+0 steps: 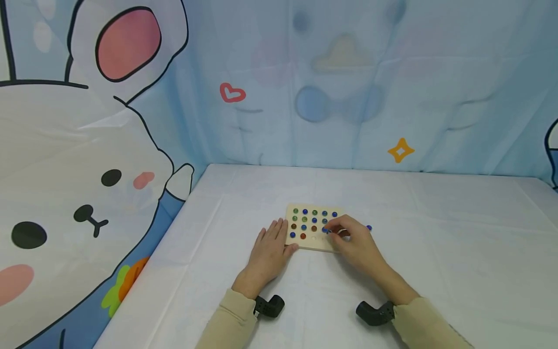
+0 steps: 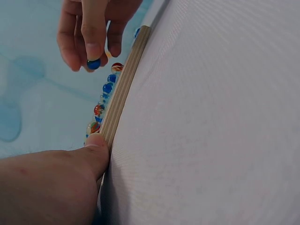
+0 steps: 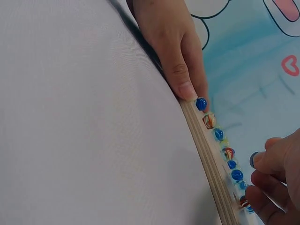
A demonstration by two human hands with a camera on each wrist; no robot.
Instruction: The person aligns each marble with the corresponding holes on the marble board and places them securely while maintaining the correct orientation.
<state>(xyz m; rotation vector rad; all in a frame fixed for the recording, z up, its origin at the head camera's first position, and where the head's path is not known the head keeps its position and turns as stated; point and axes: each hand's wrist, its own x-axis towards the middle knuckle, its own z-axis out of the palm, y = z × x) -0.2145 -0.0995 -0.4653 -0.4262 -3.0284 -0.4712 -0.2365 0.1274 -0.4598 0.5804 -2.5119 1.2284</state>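
A pale wooden board (image 1: 320,244) with rows of glass marbles (image 1: 314,220) set in it lies on the table. The marbles are blue, green and red-brown. My left hand (image 1: 269,253) rests at the board's left side, fingers straight and together, its thumb on the front left corner. My right hand (image 1: 361,246) is over the board's right part and pinches a blue marble (image 2: 93,63) between thumb and finger. In the left wrist view that marble is held apart from the board. The right hand hides the board's right end in the head view.
Another blue marble (image 1: 369,228) shows just beyond the right hand. White cloth covers the table (image 1: 457,252). A printed blue curtain (image 1: 270,131) stands behind the table, and a cartoon-printed sheet (image 1: 87,160) hangs along the left.
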